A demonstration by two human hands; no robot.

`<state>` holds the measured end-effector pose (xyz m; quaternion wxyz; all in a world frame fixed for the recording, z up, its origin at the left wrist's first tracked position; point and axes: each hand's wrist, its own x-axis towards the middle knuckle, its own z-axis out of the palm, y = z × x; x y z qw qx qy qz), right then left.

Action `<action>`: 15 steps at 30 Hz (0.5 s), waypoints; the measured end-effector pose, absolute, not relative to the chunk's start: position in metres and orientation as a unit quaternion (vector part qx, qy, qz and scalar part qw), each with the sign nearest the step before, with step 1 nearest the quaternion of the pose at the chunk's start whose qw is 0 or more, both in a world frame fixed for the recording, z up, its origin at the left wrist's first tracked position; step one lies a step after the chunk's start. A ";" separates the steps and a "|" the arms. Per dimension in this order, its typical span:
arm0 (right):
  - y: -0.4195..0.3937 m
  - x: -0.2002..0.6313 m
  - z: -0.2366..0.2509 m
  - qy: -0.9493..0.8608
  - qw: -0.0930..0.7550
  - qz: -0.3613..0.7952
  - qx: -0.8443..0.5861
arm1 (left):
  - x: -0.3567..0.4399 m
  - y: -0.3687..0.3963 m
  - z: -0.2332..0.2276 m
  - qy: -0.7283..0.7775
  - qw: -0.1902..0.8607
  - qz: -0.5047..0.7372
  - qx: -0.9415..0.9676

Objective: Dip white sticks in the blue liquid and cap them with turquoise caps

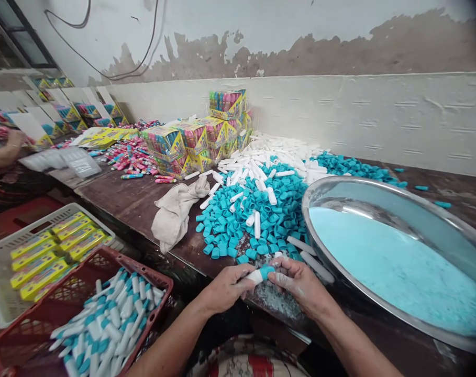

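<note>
Head view is showing both hands meeting at the near edge of the tabletop (135, 201). The left hand (225, 287) is gripping a short white tube (255, 276) by its body, fingers wrapped around it. The right hand (298, 283), dusted with pale powder, is pinching a teal cap (266, 271) that is sitting on the tube's right end; whether the cap is fully seated I cannot tell. Tube and cap are lying level between the two hands, just above the table edge.

Just beyond the hands, a heap of loose teal caps (257, 220) is spreading across the middle of the tabletop, with white tubes (277, 154) mixed in and piled toward the far edge. Touching the heap on its right, a wide metal basin (450, 230) is holding light blue powder (398, 267) and reaching to the near right edge. A crumpled beige cloth (177, 209) is lying left of the heap, near the front edge. Stacked colourful boxes (206, 136) are standing at the far side, with loose pink and blue sticks (133, 157) beside them.

Below the table's left end, a red crate (143, 272) is holding capped tubes (104, 324), and a white crate (2, 262) next to it is holding yellow packs (53, 251). Another person's arm (4, 152) is resting at the far left.
</note>
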<state>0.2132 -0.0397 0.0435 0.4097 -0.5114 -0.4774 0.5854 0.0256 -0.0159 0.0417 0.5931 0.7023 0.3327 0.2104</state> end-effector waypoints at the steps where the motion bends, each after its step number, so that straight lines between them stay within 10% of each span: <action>1: -0.040 0.216 0.044 -0.483 0.385 0.597 -0.512 | 0.026 -0.016 0.041 0.333 0.586 0.196 0.713; 15: -0.040 0.212 0.056 -0.465 0.312 0.614 -0.556 | 0.047 -0.015 0.043 0.360 0.176 -0.016 0.916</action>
